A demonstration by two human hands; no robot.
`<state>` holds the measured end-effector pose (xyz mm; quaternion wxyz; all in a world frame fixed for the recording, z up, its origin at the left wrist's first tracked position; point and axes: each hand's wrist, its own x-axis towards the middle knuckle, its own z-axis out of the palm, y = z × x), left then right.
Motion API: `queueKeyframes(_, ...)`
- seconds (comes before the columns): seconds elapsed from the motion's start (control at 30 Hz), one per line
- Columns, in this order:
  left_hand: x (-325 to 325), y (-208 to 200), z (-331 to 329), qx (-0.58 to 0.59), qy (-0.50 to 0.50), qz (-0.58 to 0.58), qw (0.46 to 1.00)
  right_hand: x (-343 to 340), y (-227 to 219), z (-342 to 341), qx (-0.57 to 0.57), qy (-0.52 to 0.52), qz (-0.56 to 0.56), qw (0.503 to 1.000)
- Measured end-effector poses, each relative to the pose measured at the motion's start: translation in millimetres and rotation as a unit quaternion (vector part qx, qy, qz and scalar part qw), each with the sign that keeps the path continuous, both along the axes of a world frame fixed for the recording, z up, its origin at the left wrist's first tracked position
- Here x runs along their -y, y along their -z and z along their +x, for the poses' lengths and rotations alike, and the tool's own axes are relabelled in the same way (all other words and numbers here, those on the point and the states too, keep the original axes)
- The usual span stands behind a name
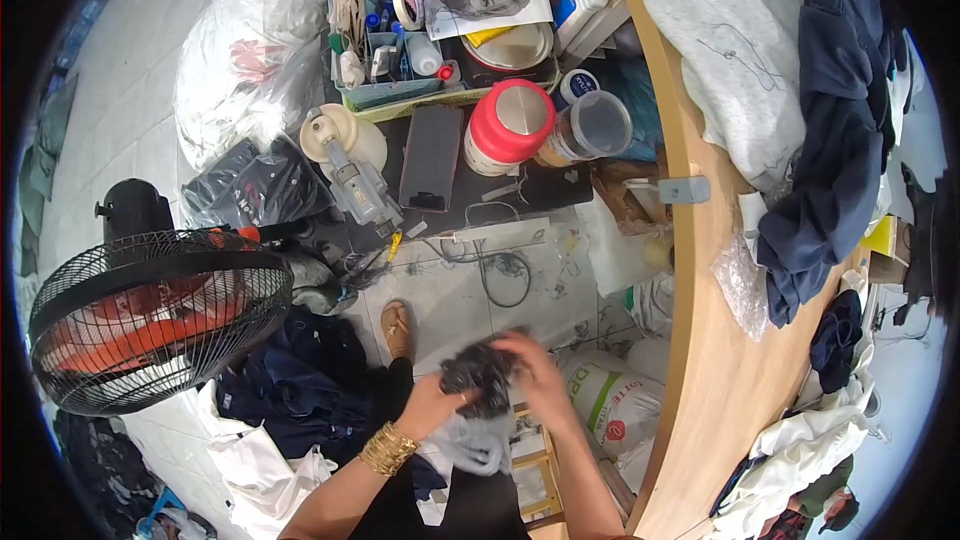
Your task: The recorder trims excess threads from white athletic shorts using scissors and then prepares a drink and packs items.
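Observation:
A black, crumpled, shiny bundle, perhaps bagged cloth, is held up above my lap and blurred by motion. My left hand, with gold bangles on its wrist, is closed on the bundle's left side, thumb over it. At its upper right edge is my right hand, fingers curved toward it; they are too smeared to show if they grip. Just below the bundle hangs pale, see-through plastic, over my dark trousers. Whether it joins the bundle is hard to tell.
A black fan stands at left, beside dark clothes on the floor. Ahead, a low dark table carries a phone, a red-topped jar and a barcode scanner. A curved wooden tabletop with garments runs along the right.

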<state>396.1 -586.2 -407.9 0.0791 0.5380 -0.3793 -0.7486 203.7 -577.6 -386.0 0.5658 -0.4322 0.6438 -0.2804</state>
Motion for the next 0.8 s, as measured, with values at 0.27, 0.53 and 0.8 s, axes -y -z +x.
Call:
queueKeyframes(0.27,-18.9,6.6,-1.1,0.041,0.103,-0.055,0.992,-7.5,-12.2,8.0,0.03,-0.106,0.065,0.992)
queueKeyframes(0.53,-38.6,6.7,31.3,0.113,0.017,-0.047,0.992,-39.2,21.3,-13.2,-0.192,0.115,0.049,0.973)
queueKeyframes(0.8,-36.7,-2.4,-8.1,-0.072,-0.101,-0.008,0.992,-55.9,-0.1,70.7,-0.168,0.061,-0.025,0.984)
